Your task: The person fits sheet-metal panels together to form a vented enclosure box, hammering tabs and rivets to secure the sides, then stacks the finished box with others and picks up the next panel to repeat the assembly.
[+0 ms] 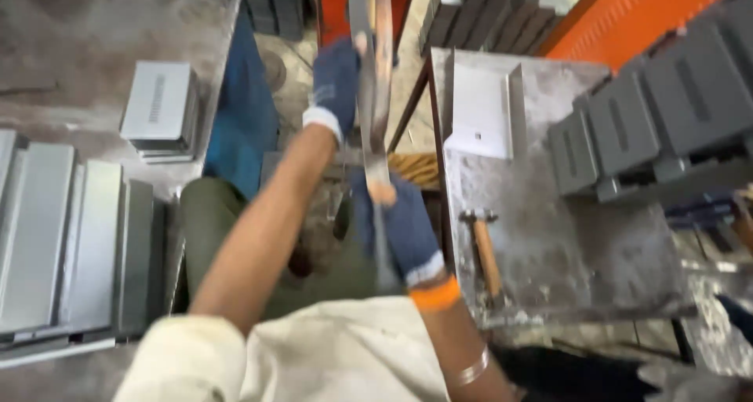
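Though blurred, both hands (369, 151) seemingly gripping strip (375, 96)

Long upright grey metal strip (375, 96)

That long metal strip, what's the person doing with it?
A person in blue gloves holds the long metal strip with both hands, the left hand higher up and the right hand lower down. It is blurred, so the grip is hard to see exactly. A hammer lies untouched on the worn metal table to the right, beside a folded grey sheet part. Stacks of grey metal pieces sit on the left.
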